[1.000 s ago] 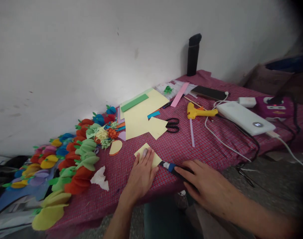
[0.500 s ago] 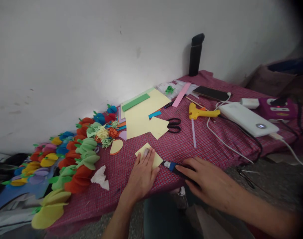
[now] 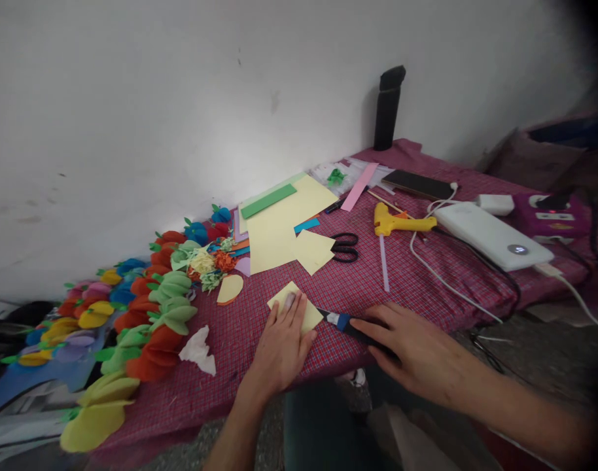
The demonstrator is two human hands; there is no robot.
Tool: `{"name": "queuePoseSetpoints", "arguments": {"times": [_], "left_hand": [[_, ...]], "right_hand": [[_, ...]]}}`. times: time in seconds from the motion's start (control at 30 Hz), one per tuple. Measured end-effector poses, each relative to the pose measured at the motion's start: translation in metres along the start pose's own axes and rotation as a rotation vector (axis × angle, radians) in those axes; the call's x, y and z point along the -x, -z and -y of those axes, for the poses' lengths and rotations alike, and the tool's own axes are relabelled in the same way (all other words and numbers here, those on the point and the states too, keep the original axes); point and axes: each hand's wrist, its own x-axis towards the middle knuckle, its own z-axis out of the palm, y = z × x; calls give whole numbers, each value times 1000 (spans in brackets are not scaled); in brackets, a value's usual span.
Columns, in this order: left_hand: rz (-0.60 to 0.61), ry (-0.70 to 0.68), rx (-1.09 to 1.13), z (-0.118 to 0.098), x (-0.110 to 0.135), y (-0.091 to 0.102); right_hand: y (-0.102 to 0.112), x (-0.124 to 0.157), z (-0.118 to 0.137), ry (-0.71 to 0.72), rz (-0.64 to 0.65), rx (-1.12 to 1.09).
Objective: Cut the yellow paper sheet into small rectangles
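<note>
The bare left hand [image 3: 282, 345] lies flat, fingers extended and pressing down on a small pale-yellow square of paper [image 3: 313, 319] near the front edge of the counter [image 3: 351, 288], which is covered with a red checked cloth. The bare right hand [image 3: 407, 353], between three and four o'clock from that square, is closed around a dark-handled craft knife with a blue band [image 3: 345, 322]; the knife's tip is at the square's right-hand corner.

Taking the square as the clock's centre, a large pale-yellow paper sheet [image 3: 274, 239] lies at twelve o'clock, with a flat green paper strip [image 3: 268, 201] on it. Between one and two o'clock are black-handled scissors [image 3: 345, 250], their blades hidden under another pale-yellow paper piece [image 3: 315, 252]. A yellow plastic glue gun [image 3: 402, 224] lies at two o'clock, with a slim pale-lilac stick [image 3: 385, 263] pointing toward the front. At eight o'clock is a crumpled white tissue [image 3: 198, 351]. Many rounded, multicoloured paper ornaments with green leaf-like tops [image 3: 154, 350] crowd the nine o'clock side. A tall black bottle [image 3: 386, 111] stands upright at one o'clock, near the wall [image 3: 181, 98].
</note>
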Motion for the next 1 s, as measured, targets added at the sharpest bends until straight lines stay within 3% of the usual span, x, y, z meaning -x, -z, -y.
{"name": "queuePoseSetpoints", "arguments": {"times": [0.37, 0.77, 1.0], "left_hand": [[2, -8, -3, 1, 0, 0], [9, 7, 50, -2, 0, 4], [-114, 169, -15, 11, -5, 8]], "right_hand": [[-8, -20, 4, 53, 6, -14], [-3, -14, -1, 5, 11, -12], [-3, -14, -1, 5, 26, 3]]}}
